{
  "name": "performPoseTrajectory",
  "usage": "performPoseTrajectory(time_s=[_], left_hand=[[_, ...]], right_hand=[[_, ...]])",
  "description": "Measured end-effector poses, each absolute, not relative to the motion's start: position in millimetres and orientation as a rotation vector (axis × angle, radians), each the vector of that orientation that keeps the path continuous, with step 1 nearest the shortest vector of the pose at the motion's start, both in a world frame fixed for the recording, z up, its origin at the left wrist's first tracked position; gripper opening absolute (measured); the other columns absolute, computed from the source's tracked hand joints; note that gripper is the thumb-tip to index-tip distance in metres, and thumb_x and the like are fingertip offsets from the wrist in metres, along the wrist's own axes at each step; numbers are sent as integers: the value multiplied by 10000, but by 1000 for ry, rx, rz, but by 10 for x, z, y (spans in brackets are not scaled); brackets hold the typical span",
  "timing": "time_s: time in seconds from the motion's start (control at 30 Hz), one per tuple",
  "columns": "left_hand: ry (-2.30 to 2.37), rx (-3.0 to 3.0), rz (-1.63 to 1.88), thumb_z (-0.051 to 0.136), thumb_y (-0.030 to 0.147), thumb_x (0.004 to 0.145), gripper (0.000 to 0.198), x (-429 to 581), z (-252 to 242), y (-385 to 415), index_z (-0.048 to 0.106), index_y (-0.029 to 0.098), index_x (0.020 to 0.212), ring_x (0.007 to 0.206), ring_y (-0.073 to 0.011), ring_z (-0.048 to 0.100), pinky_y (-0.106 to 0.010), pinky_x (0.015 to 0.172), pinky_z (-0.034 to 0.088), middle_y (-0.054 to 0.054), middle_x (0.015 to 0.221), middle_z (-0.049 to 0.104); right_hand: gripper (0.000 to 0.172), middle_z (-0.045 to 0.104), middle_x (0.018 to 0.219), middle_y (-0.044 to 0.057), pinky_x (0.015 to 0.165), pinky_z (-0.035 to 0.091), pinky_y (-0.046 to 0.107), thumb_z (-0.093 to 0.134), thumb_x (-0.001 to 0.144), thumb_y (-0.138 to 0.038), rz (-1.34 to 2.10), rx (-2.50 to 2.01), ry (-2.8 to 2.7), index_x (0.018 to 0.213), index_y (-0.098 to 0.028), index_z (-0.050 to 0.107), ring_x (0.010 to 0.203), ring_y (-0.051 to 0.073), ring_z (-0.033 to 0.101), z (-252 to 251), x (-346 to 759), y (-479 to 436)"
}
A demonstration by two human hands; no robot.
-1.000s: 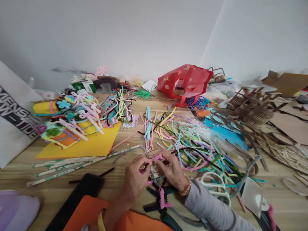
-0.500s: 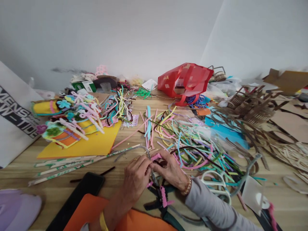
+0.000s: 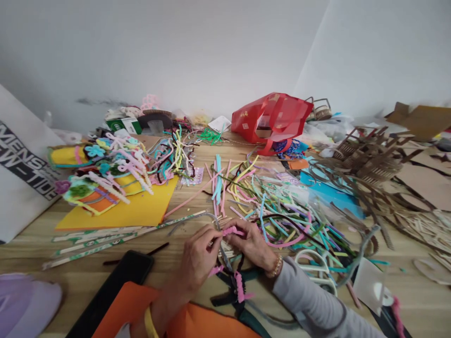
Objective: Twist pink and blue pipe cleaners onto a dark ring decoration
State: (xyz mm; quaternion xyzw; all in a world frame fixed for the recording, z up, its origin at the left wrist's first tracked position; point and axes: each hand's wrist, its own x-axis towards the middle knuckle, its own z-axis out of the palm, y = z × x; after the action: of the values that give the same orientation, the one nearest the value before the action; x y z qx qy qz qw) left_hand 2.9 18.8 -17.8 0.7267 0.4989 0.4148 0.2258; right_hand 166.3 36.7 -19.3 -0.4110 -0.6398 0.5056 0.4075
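Observation:
Both hands meet low in the middle of the head view, over the table. My left hand point(image 3: 199, 256) is closed, thumb and fingertips pinching the left end of a pink twisted pipe cleaner point(image 3: 231, 230). On the other side my right hand point(image 3: 252, 246) grips the same pipe cleaner, its fingers curled. A grey pipe cleaner point(image 3: 224, 256) runs down between the hands. Just below them lies a dark green and black piece point(image 3: 248, 319) whose kind I cannot make out, with a second pink twisted length point(image 3: 240, 285) across it.
Loose coloured pipe cleaners point(image 3: 296, 220) heap to the right, beside white-handled scissors point(image 3: 313, 265). A black phone point(image 3: 116, 286) and orange sheet point(image 3: 127, 305) lie left. Decorated felt pieces rest on a yellow sheet point(image 3: 155, 206). A red bag point(image 3: 250, 119) and brown baskets point(image 3: 373, 159) stand behind.
My fingertips have shifted slightly along the pink pipe cleaner, and more of it shows between the hands. My left hand has turned a little. Other things stay where they were.

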Motion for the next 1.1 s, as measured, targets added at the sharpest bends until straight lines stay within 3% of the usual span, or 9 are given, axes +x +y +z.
performPoseTrajectory(time_s=[0.27, 0.37, 0.53, 0.83, 1.1], left_hand=[[1286, 1627, 1038, 635, 248, 746, 91, 58, -135, 231, 621, 189, 814, 641, -154, 598, -227, 597, 455, -7, 698, 646], [1287, 1765, 1031, 600, 235, 784, 64, 51, -98, 220, 635, 202, 828, 731, -171, 620, -243, 673, 460, -24, 783, 671], [1233, 1998, 1007, 517, 165, 829, 190, 19, -105, 220, 653, 225, 947, 886, -199, 629, -275, 801, 448, -58, 946, 690], [1274, 2039, 1070, 504, 179, 846, 110, 33, -157, 224, 610, 180, 874, 764, -160, 636, -228, 705, 464, -44, 818, 676], [1283, 2037, 1080, 474, 173, 853, 94, 42, -163, 216, 568, 177, 860, 717, -137, 620, -211, 661, 466, -22, 770, 646]], right_hand=[[113, 604, 757, 3, 625, 432, 232, 616, 754, -215, 1356, -999, -1553, 850, -156, 610, 682, 131, 538, -181, 1657, 381], [128, 602, 779, 5, 641, 437, 237, 605, 741, -173, 1335, -998, -1567, 867, -158, 592, 694, 132, 538, -208, 1651, 361], [206, 596, 796, -10, 633, 431, 226, 641, 726, -195, 1354, -1000, -1514, 918, -171, 571, 689, 121, 529, -247, 1652, 355], [295, 555, 635, -45, 518, 405, 199, 726, 667, -383, 1686, -955, -1311, 783, -158, 575, 520, 75, 477, -230, 1639, 431], [291, 553, 594, -44, 506, 379, 198, 743, 682, -380, 1744, -923, -1271, 778, -149, 595, 512, 77, 475, -233, 1641, 430]])
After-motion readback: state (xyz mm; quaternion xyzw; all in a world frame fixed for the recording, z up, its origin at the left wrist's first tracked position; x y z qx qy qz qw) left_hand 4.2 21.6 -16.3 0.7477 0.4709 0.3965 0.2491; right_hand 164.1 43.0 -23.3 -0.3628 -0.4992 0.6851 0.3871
